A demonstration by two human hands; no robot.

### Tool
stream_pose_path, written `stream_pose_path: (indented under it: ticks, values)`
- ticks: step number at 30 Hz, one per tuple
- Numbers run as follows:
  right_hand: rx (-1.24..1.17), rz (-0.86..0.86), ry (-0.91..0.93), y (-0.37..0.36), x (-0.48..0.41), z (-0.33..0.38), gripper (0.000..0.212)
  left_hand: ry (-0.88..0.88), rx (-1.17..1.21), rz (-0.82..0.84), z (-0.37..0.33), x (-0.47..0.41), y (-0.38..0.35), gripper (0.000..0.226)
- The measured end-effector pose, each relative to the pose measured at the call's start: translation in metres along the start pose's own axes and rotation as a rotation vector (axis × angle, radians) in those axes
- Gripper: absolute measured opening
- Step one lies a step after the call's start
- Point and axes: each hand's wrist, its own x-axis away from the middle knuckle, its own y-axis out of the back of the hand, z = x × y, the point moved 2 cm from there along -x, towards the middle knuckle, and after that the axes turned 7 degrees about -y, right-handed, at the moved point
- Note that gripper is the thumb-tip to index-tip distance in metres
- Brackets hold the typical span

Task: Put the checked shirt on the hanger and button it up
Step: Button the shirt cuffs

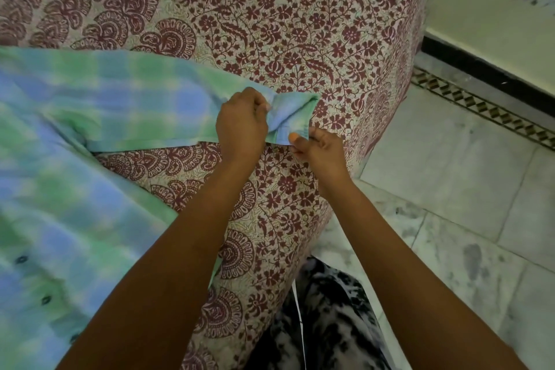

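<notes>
The checked shirt (90, 135), green and blue, lies spread on the bed at the left, its dark buttons showing at the lower left. One sleeve stretches right toward the bed's corner. My left hand (241, 126) grips the sleeve just behind the cuff (295, 112). My right hand (318, 146) pinches the cuff's lower edge between thumb and fingers. The cuff is bunched between both hands. No hanger is in view.
The bed is covered by a cream sheet with a maroon floral print (300, 24). Its corner drops off at the right to a pale marble floor (450, 174) with a patterned border strip and a dark skirting by the wall. My black-and-white patterned clothing (324, 324) shows below.
</notes>
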Motion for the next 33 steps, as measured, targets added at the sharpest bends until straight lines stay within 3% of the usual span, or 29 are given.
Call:
stream_pose_path:
  ticks: [3, 7, 13, 19, 24, 29, 33]
  values:
    - [-0.056, -0.022, -0.047, -0.004, 0.004, -0.002, 0.035, -0.015, -0.019, -0.055, -0.002, 0.000, 0.004, 0.012]
    - [-0.170, -0.053, -0.072, -0.012, 0.010, 0.003, 0.025, -0.056, 0.114, 0.020, -0.015, 0.018, 0.005, 0.010]
    - [-0.288, -0.054, -0.105, -0.019, 0.016, 0.007, 0.020, 0.076, 0.346, 0.074, -0.015, 0.035, 0.013, 0.012]
    - [-0.341, -0.022, -0.119, -0.019, 0.021, 0.004, 0.015, 0.119, 0.295, 0.072, -0.010, 0.029, 0.012, 0.011]
    - [-0.357, -0.008, -0.142, -0.025, 0.022, 0.003, 0.018, 0.144, 0.271, -0.053, -0.003, 0.024, 0.015, 0.009]
    - [-0.438, -0.052, -0.113, -0.025, 0.023, 0.010, 0.014, 0.096, 0.343, 0.062, -0.017, 0.040, 0.011, 0.008]
    - [-0.378, -0.023, -0.096, -0.022, 0.024, 0.011, 0.013, 0.141, 0.374, 0.043, -0.012, 0.041, 0.007, 0.009]
